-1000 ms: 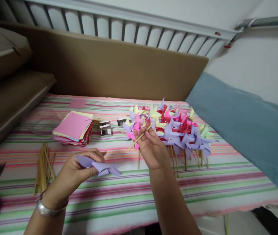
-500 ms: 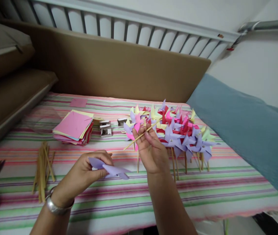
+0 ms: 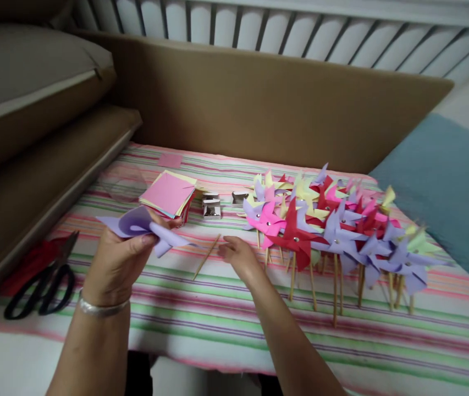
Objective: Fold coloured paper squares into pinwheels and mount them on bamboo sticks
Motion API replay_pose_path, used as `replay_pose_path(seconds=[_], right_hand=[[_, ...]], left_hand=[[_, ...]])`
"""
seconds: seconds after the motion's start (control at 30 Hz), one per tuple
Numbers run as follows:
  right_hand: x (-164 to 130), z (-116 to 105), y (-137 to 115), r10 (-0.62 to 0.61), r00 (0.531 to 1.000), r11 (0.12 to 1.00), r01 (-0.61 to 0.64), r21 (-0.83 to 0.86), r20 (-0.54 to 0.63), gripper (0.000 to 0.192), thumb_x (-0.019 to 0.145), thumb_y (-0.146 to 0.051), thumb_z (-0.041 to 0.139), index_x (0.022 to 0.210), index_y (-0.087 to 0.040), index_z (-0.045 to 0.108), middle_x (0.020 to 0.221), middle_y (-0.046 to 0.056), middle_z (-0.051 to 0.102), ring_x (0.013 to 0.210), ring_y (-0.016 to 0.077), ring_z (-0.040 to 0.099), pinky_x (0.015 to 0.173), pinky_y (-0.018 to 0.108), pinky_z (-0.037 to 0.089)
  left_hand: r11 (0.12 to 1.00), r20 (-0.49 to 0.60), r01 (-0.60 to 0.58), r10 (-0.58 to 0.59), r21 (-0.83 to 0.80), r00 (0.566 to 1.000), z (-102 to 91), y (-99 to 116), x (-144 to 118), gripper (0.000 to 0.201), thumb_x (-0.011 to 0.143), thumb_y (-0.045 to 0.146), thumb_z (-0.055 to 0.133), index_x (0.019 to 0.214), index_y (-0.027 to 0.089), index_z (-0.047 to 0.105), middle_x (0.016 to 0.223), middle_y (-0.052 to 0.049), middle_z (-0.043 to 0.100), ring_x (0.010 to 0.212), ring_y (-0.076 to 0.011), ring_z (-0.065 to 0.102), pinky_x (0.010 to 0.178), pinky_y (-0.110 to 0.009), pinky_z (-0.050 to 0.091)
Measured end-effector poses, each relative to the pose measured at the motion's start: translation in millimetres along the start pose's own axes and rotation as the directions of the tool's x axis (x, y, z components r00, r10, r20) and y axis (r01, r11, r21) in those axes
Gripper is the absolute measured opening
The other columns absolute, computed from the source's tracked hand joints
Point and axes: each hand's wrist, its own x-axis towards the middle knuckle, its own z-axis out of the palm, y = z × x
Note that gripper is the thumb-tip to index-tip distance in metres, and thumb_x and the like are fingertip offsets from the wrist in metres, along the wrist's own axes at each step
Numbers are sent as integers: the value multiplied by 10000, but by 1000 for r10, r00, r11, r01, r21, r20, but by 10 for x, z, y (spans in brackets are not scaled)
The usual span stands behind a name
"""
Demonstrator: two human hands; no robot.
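Observation:
My left hand (image 3: 125, 264), with a silver bracelet on its wrist, is closed on a purple paper pinwheel head (image 3: 145, 228). The paper's blades curl out on both sides of my thumb. Lower right of it, a thin wooden stick (image 3: 207, 257) lies slanted on the striped cloth. My right hand (image 3: 238, 256) is just right of the stick's upper end, fingers loosely apart, with nothing seen in them. Many finished pinwheels (image 3: 296, 239) in red, pink, purple and yellow lie on their sticks to the right.
Behind my left hand sits a stack of coloured paper squares (image 3: 168, 192). Small open boxes (image 3: 211, 206) stand beside it. Black-handled scissors (image 3: 44, 283) lie at left near red material (image 3: 32, 269). A brown board (image 3: 259, 104) and padded cushions (image 3: 32, 143) border the striped cloth (image 3: 218, 330).
The stick my right hand held now lies on the cloth, and that hand has lowered. My left hand has risen with the pinwheel head. The view has swung left, bringing the scissors further in.

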Motion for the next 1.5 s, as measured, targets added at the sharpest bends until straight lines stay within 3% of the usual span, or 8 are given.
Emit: replay_pose_path(seconds=[0.1,0.17,0.23,0.3,0.47,0.67,0.9,1.5], right_hand=[[-43,-19,-61,-196,981,891,182,-417,7,219,705,-108,604,867,-235,679,894,58,661,870,214,593,891,410,413],[-96,95,-32,-345,906,630,418,-654,247,321,733,-52,534,940,-246,684,1032,74,644,999,229,558,925,403,390],[-130,236,47,-367,812,420,580,-698,454,305,744,-35,524,904,-231,696,1102,76,630,1109,244,508,1012,438,305],[-133,323,110,-325,790,355,611,-708,519,218,763,-63,549,809,-216,698,1006,61,661,1052,232,543,1062,476,212],[-126,209,-118,-280,855,580,513,-633,436,144,782,-144,574,782,-214,700,771,28,666,791,177,598,907,400,393],[-301,47,-599,-207,958,953,243,-180,196,237,804,-294,549,980,-205,681,710,5,635,562,101,529,542,236,429],[-322,-33,-670,-204,968,977,210,-30,147,246,755,-328,604,944,-192,683,627,-16,596,479,66,457,449,197,371],[-430,-3,-744,-97,980,990,77,118,175,142,705,-299,675,794,-188,679,699,-8,640,588,93,525,551,211,389]], left_hand=[[1000,11,11,-11,-11,1000,4,-4,-6,88,657,218,731,669,184,651,629,31,587,628,-117,544,841,-379,475],[999,27,35,-34,-17,999,-7,-12,-11,90,653,221,733,688,182,660,632,18,594,630,-122,550,778,-346,494],[998,37,49,-48,-26,998,-21,-18,-19,102,646,222,739,707,185,666,642,8,601,644,-131,563,744,-331,500],[998,39,51,-49,-33,998,-33,-17,-30,116,635,211,748,712,192,664,666,6,614,671,-144,580,788,-369,496],[996,156,75,-82,52,984,-15,-28,-45,72,669,151,717,702,189,666,697,-2,625,712,-159,594,906,-428,438],[941,325,158,-256,300,910,202,-135,-44,37,709,193,693,721,168,669,695,-22,606,673,-151,570,632,-272,453],[874,405,86,-307,478,861,434,-234,-42,66,770,227,642,739,170,654,732,-15,605,684,-126,553,645,-243,417],[646,519,-484,155,591,841,388,-319,-8,221,780,56,587,923,219,633,859,-14,676,848,-139,618,1008,-412,374]])
